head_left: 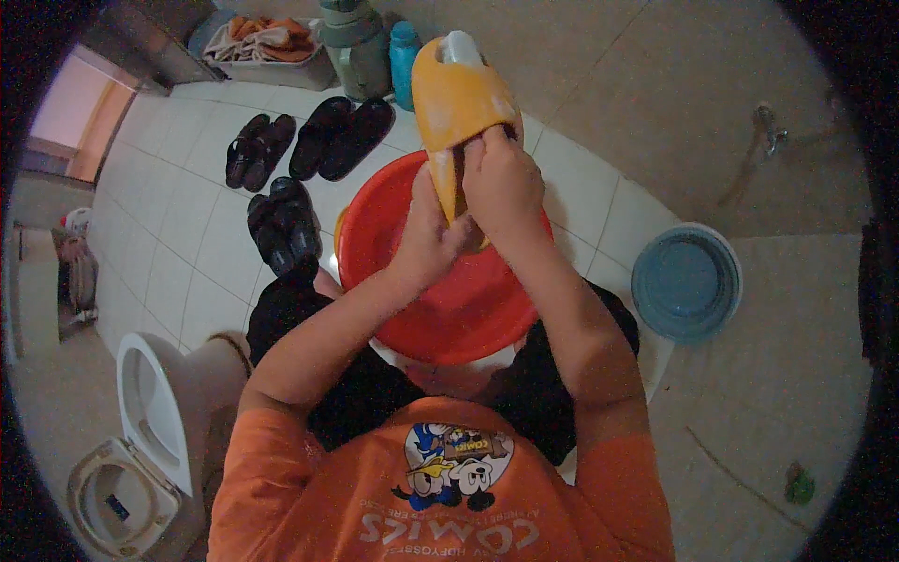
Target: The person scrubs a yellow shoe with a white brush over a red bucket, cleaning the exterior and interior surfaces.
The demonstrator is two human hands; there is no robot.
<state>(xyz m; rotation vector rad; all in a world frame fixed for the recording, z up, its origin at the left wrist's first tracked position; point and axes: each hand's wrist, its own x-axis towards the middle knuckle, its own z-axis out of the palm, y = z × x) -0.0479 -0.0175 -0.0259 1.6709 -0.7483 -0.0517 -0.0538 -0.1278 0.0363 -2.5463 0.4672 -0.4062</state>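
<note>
A yellow slipper (465, 98) with whitish smears, perhaps suds, is held toe-away over a red basin (449, 318). My left hand (429, 234) is closed round its heel end from the left. The fingers of my right hand (503, 178) are curled into the opening under the slipper's upper strap; a dark bit shows beside them, but what they grip is hidden. At the slipper's toe a pale rounded thing (461, 47) pokes out, and I cannot tell what it is. The basin sits between my knees.
Several dark slippers (342, 139) lie on the white tiles at the left. Behind them stand a tub of cloths (272, 70), a green thermos flask (358, 56) and a blue bottle (404, 66). A toilet (154, 403) is at lower left, a blue-grey bucket (686, 281) at right.
</note>
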